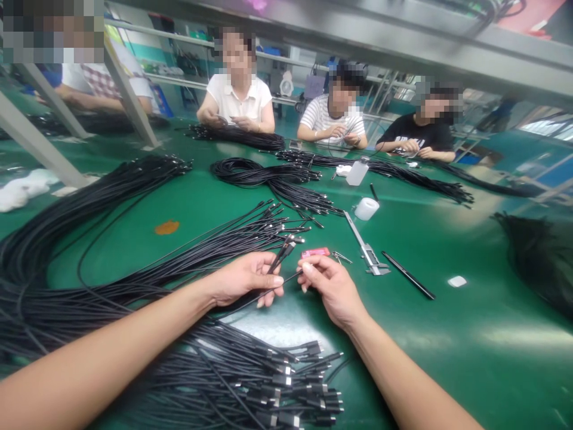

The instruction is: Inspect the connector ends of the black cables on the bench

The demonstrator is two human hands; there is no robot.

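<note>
Between the thumb and fingers of my left hand are a few black USB cables, their metal plugs pointing up and away. My right hand pinches one black cable end, and its tip is hidden by the fingers. That cable runs across to the left hand. Behind my hands lies a spread bundle of black cables with small plugs. Nearer to me, below the hands, rests another bundle of cables with USB plugs toward the right.
Right of my hands lie a pink object, a caliper, a black pen and a white piece. A white roll and bottle stand farther back. Several people sit across the green table handling cables.
</note>
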